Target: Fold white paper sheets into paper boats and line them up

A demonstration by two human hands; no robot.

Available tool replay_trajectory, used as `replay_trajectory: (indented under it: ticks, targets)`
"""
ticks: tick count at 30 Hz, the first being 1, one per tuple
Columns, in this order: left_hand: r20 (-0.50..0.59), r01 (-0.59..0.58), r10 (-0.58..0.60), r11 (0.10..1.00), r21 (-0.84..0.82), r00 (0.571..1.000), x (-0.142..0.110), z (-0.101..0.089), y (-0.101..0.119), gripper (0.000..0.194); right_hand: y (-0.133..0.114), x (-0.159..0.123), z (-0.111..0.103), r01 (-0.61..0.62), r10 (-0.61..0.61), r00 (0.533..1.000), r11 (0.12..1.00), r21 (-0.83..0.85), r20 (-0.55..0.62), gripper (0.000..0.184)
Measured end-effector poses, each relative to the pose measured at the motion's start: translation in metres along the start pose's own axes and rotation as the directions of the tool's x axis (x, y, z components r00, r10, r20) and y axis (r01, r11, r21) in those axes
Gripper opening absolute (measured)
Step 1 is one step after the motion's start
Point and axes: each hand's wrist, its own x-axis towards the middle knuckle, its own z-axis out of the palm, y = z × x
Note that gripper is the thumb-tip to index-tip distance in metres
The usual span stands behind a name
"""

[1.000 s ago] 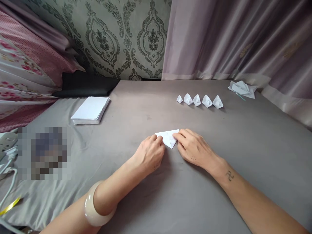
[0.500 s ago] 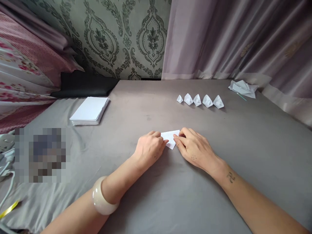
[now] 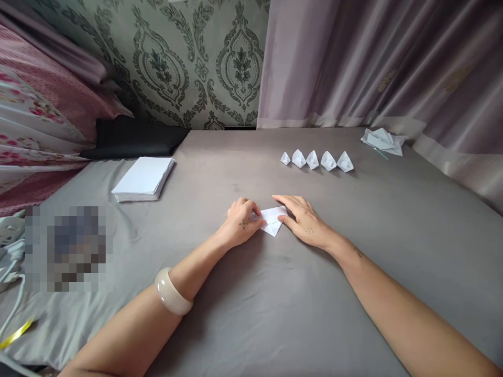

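Observation:
A small folded sheet of white paper (image 3: 274, 215) lies on the grey cloth between my hands, its lower edge coming to a point. My left hand (image 3: 244, 222) pinches the paper's left end between thumb and fingers. At the right end, my right hand (image 3: 304, 220) rests with its thumb on the paper and its fingers stretched out past the far edge. Beyond them stands a row of several small folded paper boats (image 3: 328, 161), the leftmost the smallest.
A stack of white paper (image 3: 143, 178) lies at the left. Loose white paper pieces (image 3: 383, 140) and a thin green stick (image 3: 381, 154) are at the far right. A yellow strip (image 3: 16, 334) and white cables (image 3: 15, 298) sit at the left edge, beside a blurred patch.
My right hand's fingers have opened and stretched forward, from bent over the paper's right corner. The left thumb has shifted on the paper. The view has turned slightly right.

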Motion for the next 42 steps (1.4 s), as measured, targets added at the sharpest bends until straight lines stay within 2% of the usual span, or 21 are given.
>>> replay_trajectory:
  ticks: [4, 9, 14, 17, 21, 25, 28, 32, 34, 36, 37, 39, 40, 42]
  targets:
    - [0.02, -0.055, 0.055, 0.998, 0.0, 0.998, -0.003, -0.005, 0.001, 0.037, -0.003, 0.0, -0.003, 0.0, 0.0, 0.998, 1.0, 0.007, 0.063, 0.046]
    - [0.113, -0.036, 0.029, 0.998, 0.061, 0.993, 0.001, -0.013, 0.007, 0.032, -0.005, 0.002, -0.002, -0.04, 0.039, 0.995, 0.999, 0.011, 0.096, 0.045]
    - [0.119, -0.02, 0.008, 0.995, 0.097, 0.993, 0.004, -0.015, 0.01, 0.027, -0.008, 0.001, -0.003, 0.017, -0.02, 0.995, 0.999, 0.031, 0.1, 0.045]
    - [0.153, -0.044, 0.045, 0.999, -0.012, 0.987, 0.003, -0.014, 0.006, 0.026, -0.01, -0.001, -0.007, -0.006, -0.002, 0.995, 0.996, 0.084, 0.101, 0.048]
    - [0.263, -0.017, 0.087, 0.966, -0.256, 0.961, 0.002, -0.011, 0.001, 0.024, -0.009, -0.001, -0.012, -0.117, 0.102, 0.989, 0.98, 0.159, 0.103, 0.052]
    - [0.269, -0.043, 0.146, 0.934, -0.355, 0.952, 0.0, -0.016, 0.008, 0.021, -0.012, -0.001, -0.02, -0.178, 0.139, 0.976, 0.951, 0.254, 0.167, 0.032]
    - [0.29, -0.079, 0.176, 0.945, -0.317, 0.941, -0.004, -0.025, 0.016, 0.022, -0.018, -0.004, -0.03, -0.19, 0.124, 0.965, 0.939, 0.287, 0.233, 0.019]
    - [0.379, -0.116, 0.167, 0.981, -0.152, 0.91, -0.008, -0.032, 0.023, 0.027, -0.027, -0.007, -0.038, -0.147, 0.092, 0.974, 0.952, 0.268, 0.208, 0.019]
    - [0.322, -0.206, 0.213, 0.977, -0.056, 0.922, -0.009, -0.031, 0.025, 0.025, -0.029, -0.008, -0.039, -0.089, 0.059, 0.99, 0.965, 0.245, 0.13, 0.018]
    - [0.147, -0.367, 0.354, 0.927, 0.075, 0.924, -0.009, -0.028, 0.027, 0.024, -0.03, -0.009, -0.038, 0.016, -0.014, 1.0, 0.984, 0.177, -0.012, 0.016]
    - [0.042, -0.437, 0.436, 0.885, 0.163, 0.899, -0.009, -0.026, 0.027, 0.024, -0.03, -0.009, -0.037, 0.074, -0.064, 0.993, 0.992, 0.099, -0.097, 0.016]
    - [-0.106, -0.504, 0.57, 0.786, 0.358, 0.815, -0.008, -0.02, 0.025, 0.023, -0.029, -0.009, -0.032, 0.16, -0.192, 0.953, 0.976, -0.147, -0.235, 0.018]
    - [-0.143, -0.509, 0.62, 0.736, 0.446, 0.771, -0.007, -0.017, 0.023, 0.024, -0.028, -0.009, -0.028, 0.184, -0.263, 0.926, 0.94, -0.286, -0.271, 0.021]
    - [-0.146, -0.504, 0.695, 0.634, 0.587, 0.704, -0.004, -0.011, 0.017, 0.023, -0.025, -0.007, -0.019, 0.212, -0.389, 0.88, 0.834, -0.51, -0.27, 0.026]
